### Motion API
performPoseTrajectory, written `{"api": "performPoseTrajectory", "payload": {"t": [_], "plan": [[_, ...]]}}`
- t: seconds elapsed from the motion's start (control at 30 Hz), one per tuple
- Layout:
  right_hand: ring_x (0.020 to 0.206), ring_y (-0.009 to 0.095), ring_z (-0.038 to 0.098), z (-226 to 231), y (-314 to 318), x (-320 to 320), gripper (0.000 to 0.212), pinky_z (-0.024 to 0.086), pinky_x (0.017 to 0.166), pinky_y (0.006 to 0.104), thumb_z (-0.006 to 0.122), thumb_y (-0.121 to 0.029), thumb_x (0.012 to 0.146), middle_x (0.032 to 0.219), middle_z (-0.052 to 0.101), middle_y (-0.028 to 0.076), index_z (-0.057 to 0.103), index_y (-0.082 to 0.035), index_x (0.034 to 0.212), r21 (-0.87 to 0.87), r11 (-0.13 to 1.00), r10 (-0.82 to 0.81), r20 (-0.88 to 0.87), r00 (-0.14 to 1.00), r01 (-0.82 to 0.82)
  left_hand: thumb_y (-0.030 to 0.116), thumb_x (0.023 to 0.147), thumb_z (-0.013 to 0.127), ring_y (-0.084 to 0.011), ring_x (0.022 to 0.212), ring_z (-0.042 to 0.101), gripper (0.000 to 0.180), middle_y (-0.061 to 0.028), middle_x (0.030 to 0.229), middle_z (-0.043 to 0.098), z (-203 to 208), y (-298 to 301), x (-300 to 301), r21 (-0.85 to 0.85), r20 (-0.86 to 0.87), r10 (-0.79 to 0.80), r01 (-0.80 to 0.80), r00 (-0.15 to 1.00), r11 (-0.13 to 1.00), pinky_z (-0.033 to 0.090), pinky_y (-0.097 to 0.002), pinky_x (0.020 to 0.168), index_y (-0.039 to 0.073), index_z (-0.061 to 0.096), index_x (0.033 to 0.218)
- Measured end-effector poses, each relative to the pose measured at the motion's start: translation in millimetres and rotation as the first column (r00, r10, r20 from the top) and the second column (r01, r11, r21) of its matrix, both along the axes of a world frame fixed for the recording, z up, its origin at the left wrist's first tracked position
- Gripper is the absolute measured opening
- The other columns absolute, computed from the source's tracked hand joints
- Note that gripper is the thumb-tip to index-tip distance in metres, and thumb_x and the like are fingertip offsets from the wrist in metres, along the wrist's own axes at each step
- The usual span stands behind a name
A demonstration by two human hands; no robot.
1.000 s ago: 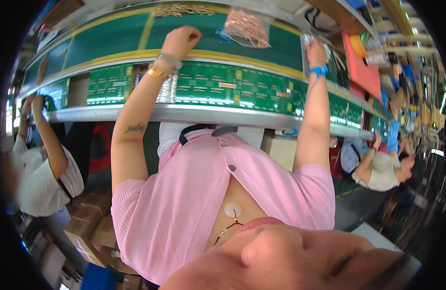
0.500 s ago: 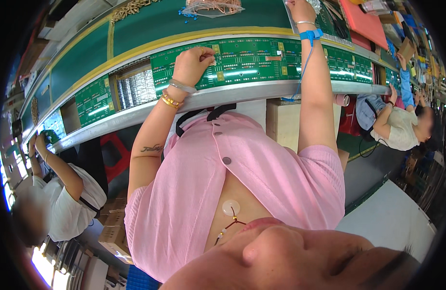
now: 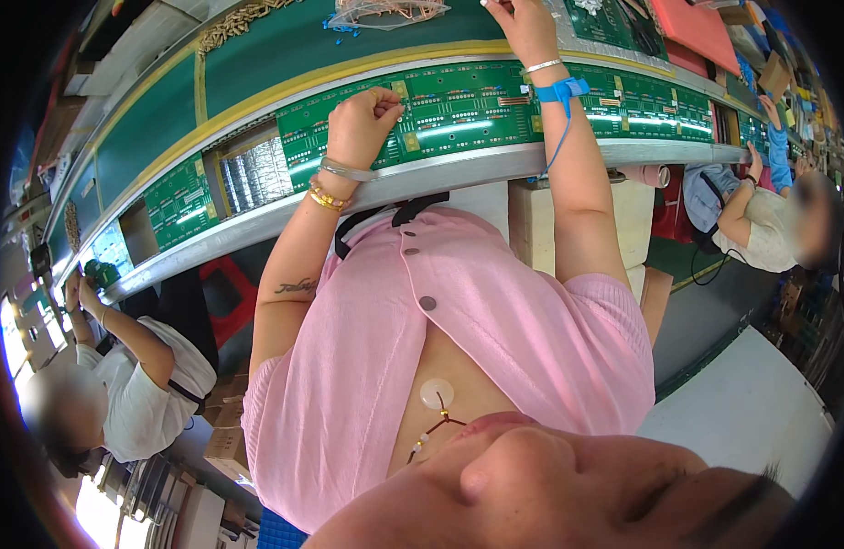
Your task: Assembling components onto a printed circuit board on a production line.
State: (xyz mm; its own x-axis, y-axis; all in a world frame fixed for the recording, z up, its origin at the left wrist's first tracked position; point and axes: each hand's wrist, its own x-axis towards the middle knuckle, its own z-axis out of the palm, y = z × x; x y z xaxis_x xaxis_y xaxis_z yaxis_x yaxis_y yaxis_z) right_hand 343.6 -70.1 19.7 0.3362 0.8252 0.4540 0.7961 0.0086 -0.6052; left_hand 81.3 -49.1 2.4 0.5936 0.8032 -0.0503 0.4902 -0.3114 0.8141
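My left hand [image 3: 361, 128] is closed in a pinch, low over the left part of a long green circuit board [image 3: 468, 102]. Whatever its fingertips hold is too small to make out. Small components and copper-coloured pieces sit on the board. My right hand [image 3: 529, 35] is beyond the board's far edge, near the top of the picture, its fingers pinched together. I cannot tell what is between them. A blue wrist strap [image 3: 563, 90] with a thin blue cord is round my right wrist.
Boards lie along a metal rail [image 3: 422, 172]. On the green surface beyond are a bag of copper-coloured parts [image 3: 390, 11], small blue components [image 3: 342, 35] and a pile of brass-coloured pieces [image 3: 234, 29]. A red-orange sheet [image 3: 697, 35] lies far right. Other people work at both sides.
My right hand has moved left and a little nearer, away from the parts at the far right. My left hand stays pinched over nearly the same spot.
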Motion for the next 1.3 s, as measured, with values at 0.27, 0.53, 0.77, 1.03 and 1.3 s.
{"api": "performPoseTrajectory", "payload": {"t": [0.27, 0.53, 0.77, 1.03, 1.3], "plan": [[0.075, 0.024, 0.061, 7, -13, -26, 0.015, 0.048, 0.065, 0.0328, 0.063, -0.017, 0.077, 0.081, 0.062, 0.008, 0.063, -0.009, 0.09, -0.006, 0.999, 0.047, 0.006, 0.999, -0.047, 0.015, 0.073, 0.067, -0.029, 0.078, 0.056, 0.01, -0.0081, 0.079, 0.059, -10, -1, 2, 0.398, 0.005, -0.074, 0.066, 0.997, 0.915, 0.046, -0.0374, 0.071, 0.006, 0.067, 0.079], [0.07, 0.02, 0.062, -5, -41, -96, 0.018, 0.048, 0.063, 0.0286, 0.065, -0.017, 0.077, 0.08, 0.065, 0.006, 0.065, -0.01, 0.093, -0.215, 0.929, 0.273, -0.149, 0.95, -0.301, 0.022, 0.076, 0.067, -0.0287, 0.081, 0.056, 0.017, -0.0093, 0.086, 0.062, 21, 14, -27, 0.388, 0.088, 0.017, -0.05, 0.996, 0.92, 0.045, -0.0366, 0.073, 0.007, 0.067, 0.084], [0.077, 0.023, 0.056, -18, -39, -118, 0.01, 0.046, 0.067, 0.033, 0.066, -0.016, 0.074, 0.079, 0.059, 0.004, 0.063, -0.009, 0.081, -0.167, 0.931, 0.34, 0.069, 0.938, -0.325, 0.029, 0.081, 0.062, -0.0291, 0.085, 0.054, 0.024, -0.0092, 0.088, 0.062, 18, 46, -113, 0.567, -0.237, 0.244, -0.07, 0.94, 0.821, 0.043, -0.0377, 0.075, 0.006, 0.068, 0.085], [0.079, 0.023, 0.05, -21, -32, -123, 0.012, 0.044, 0.069, 0.0337, 0.068, -0.014, 0.07, 0.078, 0.053, 0.004, 0.061, -0.008, 0.077, -0.21, 0.913, 0.382, 0.136, 0.914, -0.35, 0.028, 0.082, 0.061, -0.0302, 0.082, 0.052, 0.025, -0.0095, 0.084, 0.06, -1, 41, -132, 0.491, -0.226, 0.218, -0.083, 0.949, 0.867, 0.042, -0.0374, 0.073, 0.004, 0.068, 0.079], [0.079, 0.022, 0.051, -17, -33, -125, 0.011, 0.045, 0.069, 0.0328, 0.068, -0.013, 0.068, 0.078, 0.054, 0.004, 0.062, -0.008, 0.077, -0.241, 0.913, 0.386, 0.247, 0.889, -0.329, 0.028, 0.082, 0.062, -0.0313, 0.079, 0.052, 0.027, -0.0104, 0.08, 0.06, 0, 45, -127, 0.44, -0.192, 0.193, -0.092, 0.962, 0.893, 0.042, -0.0384, 0.072, 0.002, 0.066, 0.074]]}}
